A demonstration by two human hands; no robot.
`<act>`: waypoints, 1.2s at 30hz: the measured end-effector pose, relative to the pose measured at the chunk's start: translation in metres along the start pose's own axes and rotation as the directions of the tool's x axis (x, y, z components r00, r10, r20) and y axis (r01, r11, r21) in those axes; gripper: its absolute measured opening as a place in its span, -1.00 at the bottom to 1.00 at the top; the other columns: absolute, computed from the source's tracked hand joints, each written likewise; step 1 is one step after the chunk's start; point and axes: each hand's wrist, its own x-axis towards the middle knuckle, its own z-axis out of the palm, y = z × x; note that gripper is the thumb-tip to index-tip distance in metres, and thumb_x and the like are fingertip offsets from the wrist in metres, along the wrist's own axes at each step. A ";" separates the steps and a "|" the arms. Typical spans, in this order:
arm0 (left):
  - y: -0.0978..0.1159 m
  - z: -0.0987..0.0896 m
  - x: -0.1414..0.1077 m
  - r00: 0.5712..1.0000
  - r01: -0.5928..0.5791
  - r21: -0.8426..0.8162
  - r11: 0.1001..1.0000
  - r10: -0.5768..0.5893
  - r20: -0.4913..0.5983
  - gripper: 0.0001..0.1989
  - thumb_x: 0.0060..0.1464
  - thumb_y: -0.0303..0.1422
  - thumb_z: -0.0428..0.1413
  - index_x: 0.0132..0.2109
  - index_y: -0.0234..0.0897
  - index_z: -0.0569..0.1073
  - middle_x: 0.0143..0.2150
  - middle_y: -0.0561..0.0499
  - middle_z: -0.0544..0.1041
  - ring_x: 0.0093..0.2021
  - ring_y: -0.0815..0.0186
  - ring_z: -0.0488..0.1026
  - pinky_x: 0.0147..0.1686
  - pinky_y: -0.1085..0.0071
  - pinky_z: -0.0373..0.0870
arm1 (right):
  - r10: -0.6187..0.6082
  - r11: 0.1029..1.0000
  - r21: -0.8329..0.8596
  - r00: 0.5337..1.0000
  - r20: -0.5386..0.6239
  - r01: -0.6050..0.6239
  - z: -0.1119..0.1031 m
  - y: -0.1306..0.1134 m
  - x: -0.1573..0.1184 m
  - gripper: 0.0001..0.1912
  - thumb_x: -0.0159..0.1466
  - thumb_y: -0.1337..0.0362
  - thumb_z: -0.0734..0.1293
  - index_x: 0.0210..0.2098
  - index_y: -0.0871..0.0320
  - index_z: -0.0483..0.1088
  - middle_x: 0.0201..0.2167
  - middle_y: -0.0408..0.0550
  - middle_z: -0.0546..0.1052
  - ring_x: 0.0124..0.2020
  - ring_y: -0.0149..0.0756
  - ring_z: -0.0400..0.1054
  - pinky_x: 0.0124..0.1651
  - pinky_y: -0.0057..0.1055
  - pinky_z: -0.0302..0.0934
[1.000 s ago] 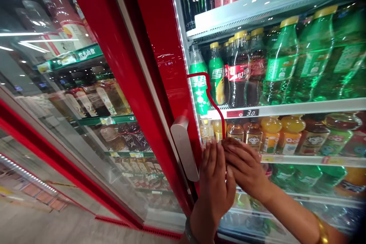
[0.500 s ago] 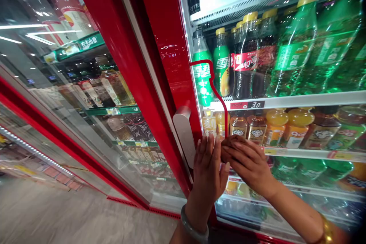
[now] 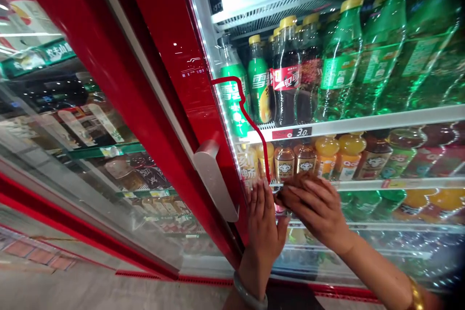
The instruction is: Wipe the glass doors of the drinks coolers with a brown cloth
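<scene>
My left hand, with a grey bangle on its wrist, is open. Its fingers point up at the glass beside the door handle, and its thumb stands apart. Just right of it, my right hand is at the glass with its fingers stretched to the left; a gold bracelet circles that wrist. A brown shape behind those fingers looks like their reflection. Neither hand shows a held object. A bent red line runs from the red door frame down towards my fingertips.
Behind the glass, shelves hold green bottles, cola bottles and orange drinks. A price tag sits on a shelf edge. Another red-framed glass door stands at left, above the grey floor.
The view has shifted, moving the door frame, handle and bottles left in the picture. Both hands now sit farther right of the handle, with their fingers in much the same pose.
</scene>
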 end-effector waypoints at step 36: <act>0.164 0.092 0.074 0.970 -0.167 0.010 0.986 0.166 -0.179 -0.32 0.48 -0.19 -0.29 0.55 -0.51 -0.17 0.61 -0.19 -0.22 0.61 0.07 -0.27 0.56 0.06 -0.34 | 0.040 0.997 0.067 0.992 -0.123 -0.032 -0.106 0.142 -0.029 -0.85 0.39 0.38 0.35 -0.25 0.03 0.54 -0.08 -0.19 0.66 0.44 -0.34 0.14 0.57 -0.03 -0.05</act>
